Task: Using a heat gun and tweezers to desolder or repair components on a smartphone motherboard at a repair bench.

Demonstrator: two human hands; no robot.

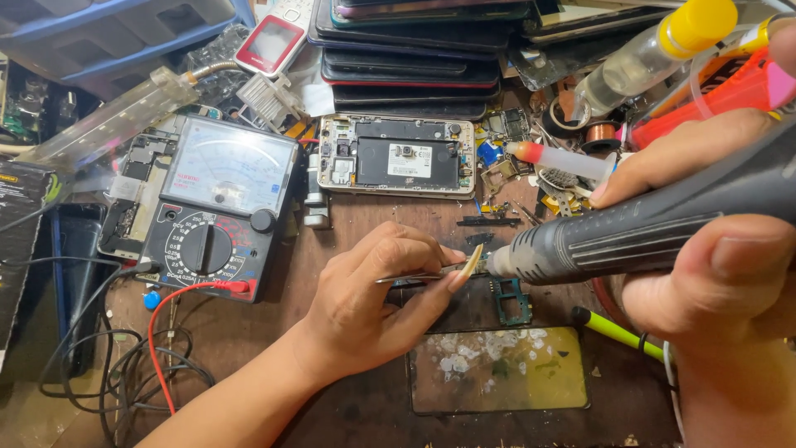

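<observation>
The right hand (721,249), cut off at the frame edge, grips a thick grey ribbed hot-air handpiece (638,228). Its long axis runs leftward and slightly down, nozzle toward a small green circuit board (512,300), partly hidden below it. Left of the nozzle, the left hand (373,299) pinches thin metal tweezers (414,276) lying nearly level, tips beside the nozzle; what they clasp is unclear.

A phone-repair workshop bench: a worn wooden worktop (373,224) crowded with an analog multimeter (217,207) and its red lead (178,292), an opened phone (396,155) with its back off, a stack of phones (410,58), loose circuit boards, tangled cables (108,365) and a copper wire spool (603,133).
</observation>
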